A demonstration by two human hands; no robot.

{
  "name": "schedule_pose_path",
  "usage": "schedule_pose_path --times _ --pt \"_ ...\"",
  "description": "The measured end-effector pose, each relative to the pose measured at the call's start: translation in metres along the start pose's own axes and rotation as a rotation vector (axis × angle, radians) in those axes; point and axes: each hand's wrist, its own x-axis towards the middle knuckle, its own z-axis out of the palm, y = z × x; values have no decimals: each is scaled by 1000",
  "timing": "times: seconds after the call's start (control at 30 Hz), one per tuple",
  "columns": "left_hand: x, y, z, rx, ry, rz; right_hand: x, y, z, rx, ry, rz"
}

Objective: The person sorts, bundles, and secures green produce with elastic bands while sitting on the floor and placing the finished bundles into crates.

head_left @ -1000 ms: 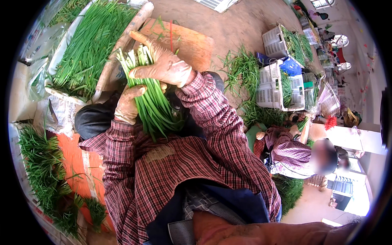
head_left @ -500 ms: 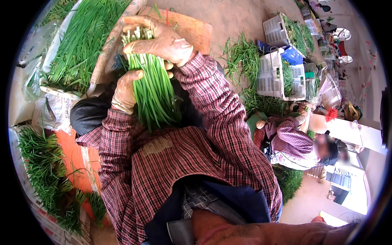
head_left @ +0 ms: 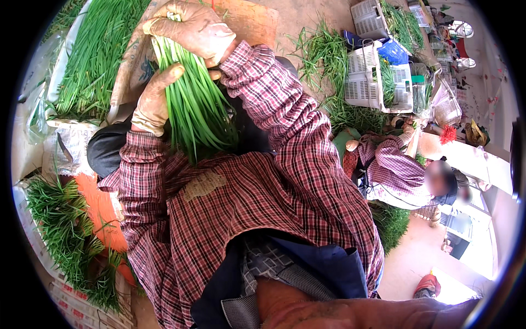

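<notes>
A bunch of long green garlic chives [head_left: 198, 107] is held up in front of my chest, pale stem ends away from me and leaves hanging toward my lap. My right hand [head_left: 193, 32], in a stained pale glove, is wrapped over the stem ends and covers most of them. My left hand [head_left: 155, 103], gloved alike, grips the bunch lower down from the left side, its thumb lying along the stems. The fingers behind the bunch are hidden.
At the far left, more chives [head_left: 104, 52] fill a long tray. Another heap [head_left: 66, 236] lies near left by an orange sheet [head_left: 105, 216]. White crates [head_left: 361, 82] and loose chives [head_left: 329, 60] are on the right, where another person [head_left: 402, 172] sits. A wooden board [head_left: 249, 22] lies ahead.
Both hands and the bunch have shifted up and left in the picture. My right hand has closed over the pale stem ends, which showed between its thumb and fingers before.
</notes>
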Motion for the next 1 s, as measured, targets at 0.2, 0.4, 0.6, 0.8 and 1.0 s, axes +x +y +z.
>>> schedule_pose_path --times 0.2,0.4,0.6,0.8,1.0 --pt "-2 -12 -6 102 213 38 3 4 3 61 -18 141" --pt "0 -13 -8 108 221 118 12 22 -19 113 -45 151" --pt "5 -8 -22 42 244 211 -29 38 -32 257 -18 89" --pt "-1 -11 -23 43 239 198 -46 30 -31 251 -113 289" --pt "-3 -10 -18 86 175 163 -37 24 -31 -385 70 -33"
